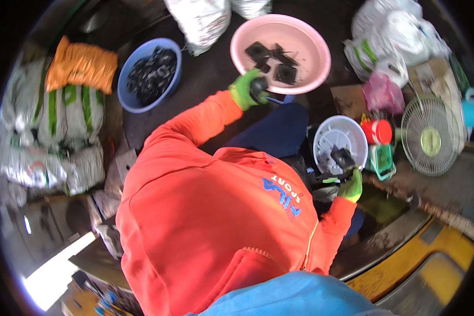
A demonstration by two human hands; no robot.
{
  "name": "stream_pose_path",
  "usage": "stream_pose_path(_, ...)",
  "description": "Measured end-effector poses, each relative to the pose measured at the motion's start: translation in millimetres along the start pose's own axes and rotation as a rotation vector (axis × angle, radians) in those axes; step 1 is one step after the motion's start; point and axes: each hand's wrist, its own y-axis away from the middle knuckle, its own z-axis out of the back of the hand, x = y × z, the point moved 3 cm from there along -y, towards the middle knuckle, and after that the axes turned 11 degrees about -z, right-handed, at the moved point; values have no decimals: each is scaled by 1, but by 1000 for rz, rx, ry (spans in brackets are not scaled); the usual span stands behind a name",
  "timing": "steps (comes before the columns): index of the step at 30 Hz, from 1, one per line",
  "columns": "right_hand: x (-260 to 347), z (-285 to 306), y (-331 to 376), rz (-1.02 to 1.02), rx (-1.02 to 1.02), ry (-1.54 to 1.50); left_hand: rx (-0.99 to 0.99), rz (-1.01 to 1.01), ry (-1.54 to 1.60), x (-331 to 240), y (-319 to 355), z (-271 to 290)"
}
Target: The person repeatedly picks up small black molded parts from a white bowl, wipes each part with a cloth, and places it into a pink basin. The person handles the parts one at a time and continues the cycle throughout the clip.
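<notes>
Evidently sorting step: left hand (249, 89), green-gloved, closed on dark piece at pink basin (321, 63) rim, upper centre. Right hand (351, 184) grips black piece (343, 156) over white basin (321, 150), centre right. Next move likely calls for clean release inside rim.

A person in an orange hoodie (205, 221) sits in front. Their green-gloved hands hold black pieces by the pink bowl (316, 63) and the white bowl (326, 131).
</notes>
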Motion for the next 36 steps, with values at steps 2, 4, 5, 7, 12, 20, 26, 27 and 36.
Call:
stream_pose_path(2,3,0,4,-48,-52,26,-837,356,511,19,22,109)
stream_pose_path(4,3,-8,5,-80,20,10,-1210,244,-162,4,33,203)
stream_pose_path(5,4,-10,6,-112,-26,8,-1419,354,-100,4,44,228)
stream_pose_path(7,2,-23,6,-86,-6,37,-1175,457,-78,-3,41,242)
stream_pose_path(12,8,-79,29,31,81,117,108,-3,-61,-12,-7,17)
stream_pose_path(20,51,-108,150,496,-150,422,1277,-18,-202,-82,17,-300)
stream_pose_path(26,90,-66,327,798,-1024,676,1253,199,-70,-27,34,-339)
stream_pose_path(27,90,-63,370,681,-1254,567,1193,178,-98,-13,33,-334)
stream_pose_path(36,50,-81,559,1432,-2111,748,556,1066,184,92,41,-262)
